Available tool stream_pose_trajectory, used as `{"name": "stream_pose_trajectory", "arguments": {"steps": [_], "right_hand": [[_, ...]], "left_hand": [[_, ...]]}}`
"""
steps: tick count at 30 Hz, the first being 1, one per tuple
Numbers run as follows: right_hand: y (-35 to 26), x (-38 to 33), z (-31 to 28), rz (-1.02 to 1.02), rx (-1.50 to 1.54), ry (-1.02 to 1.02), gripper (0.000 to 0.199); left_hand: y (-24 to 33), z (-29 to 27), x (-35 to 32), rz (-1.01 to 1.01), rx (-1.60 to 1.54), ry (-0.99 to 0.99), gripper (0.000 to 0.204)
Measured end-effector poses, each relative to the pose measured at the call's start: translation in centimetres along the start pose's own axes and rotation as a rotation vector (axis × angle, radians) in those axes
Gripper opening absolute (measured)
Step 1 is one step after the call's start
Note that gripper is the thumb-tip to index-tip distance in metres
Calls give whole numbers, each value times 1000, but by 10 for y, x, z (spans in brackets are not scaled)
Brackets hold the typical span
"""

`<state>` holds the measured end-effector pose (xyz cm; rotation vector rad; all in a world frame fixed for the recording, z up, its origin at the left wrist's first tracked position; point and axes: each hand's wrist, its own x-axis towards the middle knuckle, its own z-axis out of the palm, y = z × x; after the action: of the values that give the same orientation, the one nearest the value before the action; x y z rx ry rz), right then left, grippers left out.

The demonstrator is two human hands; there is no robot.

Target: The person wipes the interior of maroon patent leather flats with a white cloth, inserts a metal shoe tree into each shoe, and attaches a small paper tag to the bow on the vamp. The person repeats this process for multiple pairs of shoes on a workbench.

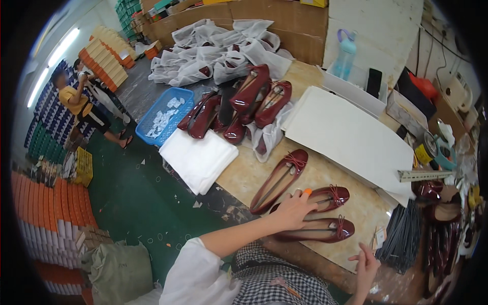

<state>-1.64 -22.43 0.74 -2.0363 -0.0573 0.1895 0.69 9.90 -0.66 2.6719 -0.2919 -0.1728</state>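
Note:
Three dark red patent ballet flats lie before me on the marbled table. My left hand [294, 210], an orange cover on one finger, grips the side of the middle flat [339, 195] near its heel, partly hiding it. Closest to me is a second flat [343, 230], its bow toward the right; a third flat [298, 160] points away, with a dark stick inside. My right hand [365, 265] hovers over the front table edge, fingers apart and seemingly holding nothing. A small white tag [379, 237] lies beyond it, beside a bundle of dark thin sticks [400, 239].
White sheets [351, 137] are stacked behind the flats. More red flats [250, 96] pile up beside a blue basket [173, 104] and folded white cloth [199, 161]. Wrapped shoes [218, 48] fill the back. A bottle [345, 56] stands behind. A person [76, 101] is far left.

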Motion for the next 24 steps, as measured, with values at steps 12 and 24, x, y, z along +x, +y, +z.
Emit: {"name": "stream_pose_trajectory", "arguments": {"steps": [12,24], "right_hand": [[-46,29,13,36,-197,-76,29],[-20,14,-26,-10,-424,156,25]], "left_hand": [[-35,-20,-33,-52,147,132,40],[-160,-205,-33,-342,-27,720,29]]}}
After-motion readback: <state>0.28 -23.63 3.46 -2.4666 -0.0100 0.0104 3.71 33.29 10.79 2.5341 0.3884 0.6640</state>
